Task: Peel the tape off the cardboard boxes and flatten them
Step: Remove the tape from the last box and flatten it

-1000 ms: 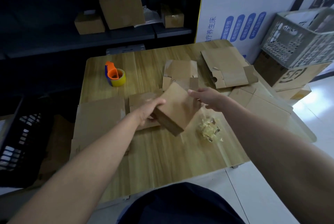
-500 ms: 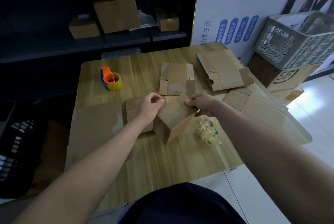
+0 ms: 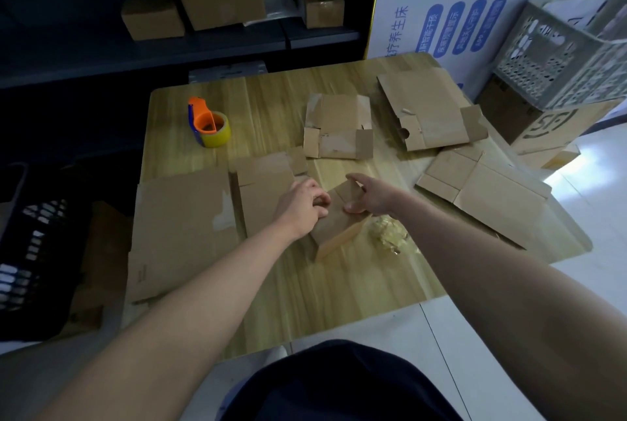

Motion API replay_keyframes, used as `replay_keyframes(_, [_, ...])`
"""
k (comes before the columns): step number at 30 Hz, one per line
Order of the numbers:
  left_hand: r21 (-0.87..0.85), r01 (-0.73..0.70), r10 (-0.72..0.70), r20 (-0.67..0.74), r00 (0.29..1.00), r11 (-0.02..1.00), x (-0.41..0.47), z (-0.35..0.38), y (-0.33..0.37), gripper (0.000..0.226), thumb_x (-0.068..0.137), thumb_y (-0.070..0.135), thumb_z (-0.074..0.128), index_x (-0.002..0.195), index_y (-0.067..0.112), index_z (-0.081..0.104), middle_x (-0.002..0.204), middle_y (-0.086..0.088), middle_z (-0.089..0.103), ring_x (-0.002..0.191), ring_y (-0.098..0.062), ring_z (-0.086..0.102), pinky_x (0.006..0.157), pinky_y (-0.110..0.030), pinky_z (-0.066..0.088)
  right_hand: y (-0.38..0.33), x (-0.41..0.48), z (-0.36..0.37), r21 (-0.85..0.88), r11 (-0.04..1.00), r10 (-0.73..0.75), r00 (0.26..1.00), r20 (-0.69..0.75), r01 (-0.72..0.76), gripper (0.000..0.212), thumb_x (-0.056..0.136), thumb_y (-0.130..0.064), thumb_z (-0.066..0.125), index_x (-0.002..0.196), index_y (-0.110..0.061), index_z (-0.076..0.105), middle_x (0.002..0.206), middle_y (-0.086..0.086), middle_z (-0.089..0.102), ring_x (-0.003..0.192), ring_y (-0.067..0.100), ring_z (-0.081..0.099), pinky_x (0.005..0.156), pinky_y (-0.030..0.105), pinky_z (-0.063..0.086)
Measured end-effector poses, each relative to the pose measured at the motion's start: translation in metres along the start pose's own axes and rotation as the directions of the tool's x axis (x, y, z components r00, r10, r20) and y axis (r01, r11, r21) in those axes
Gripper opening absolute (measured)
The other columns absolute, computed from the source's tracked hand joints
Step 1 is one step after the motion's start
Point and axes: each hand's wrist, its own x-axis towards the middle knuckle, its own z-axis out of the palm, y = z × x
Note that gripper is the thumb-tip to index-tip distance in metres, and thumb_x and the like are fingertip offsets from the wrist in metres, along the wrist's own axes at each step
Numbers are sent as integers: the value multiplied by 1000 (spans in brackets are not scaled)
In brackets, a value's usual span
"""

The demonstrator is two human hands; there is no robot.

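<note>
My left hand (image 3: 301,206) curls on the small box (image 3: 334,229), right hand (image 3: 371,197) pinches its flap (image 3: 349,190): opening it, probably flattening next.

Extends 2 bare arms, grips small box (image 3: 334,229) in curled left hand (image 3: 300,208), pinches its flap with right hand (image 3: 375,198).

Two hands (image 3: 302,208) (image 3: 375,198), one held box (image 3: 334,225), one dispenser (image 3: 208,123)
</note>
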Motion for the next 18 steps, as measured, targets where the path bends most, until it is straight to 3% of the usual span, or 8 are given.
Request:
replay_keyframes(5, [31,-45,46,-23,999,999,-7,8,2,9,86,10,65,79,15,64,104,3,51,100,-17,51,93,-38,43,-1,2,3,-54,998,8,999,-46,-11,82,79,-20,75,146,-30,29,140,10,41,118,29,47,91,37,48])
replay_keyframes(7, [23,-68,69,-33,997,997,-10,9,0,7,88,11,62,92,16,66,110,3,52,104,-18,51,94,-38,43,-1,2,4,-66,998,4,998,-69,-8,82,80,-22,74,147,-29,28,140,10,42,119,30,47,98,42,45])
replay_keyframes(10, [34,-72,74,-50,996,997,-12,11,-4,25,91,13,59,114,17,65,117,5,54,107,-16,51,95,-35,42,-1,1,6,-87,996,2,996,-86,-10,81,81,-23,73,147,-27,27,141,11,41,122,31,45,102,45,42])
replay_keyframes(18, [11,-72,73,-85,994,997,-12,13,-1,9,87,10,64,92,16,69,102,9,54,97,-15,54,85,-29,44,-1,-6,8,-116,993,-4,995,-98,-8,81,83,-23,71,149,-23,24,141,12,41,122,31,45,102,43,41])
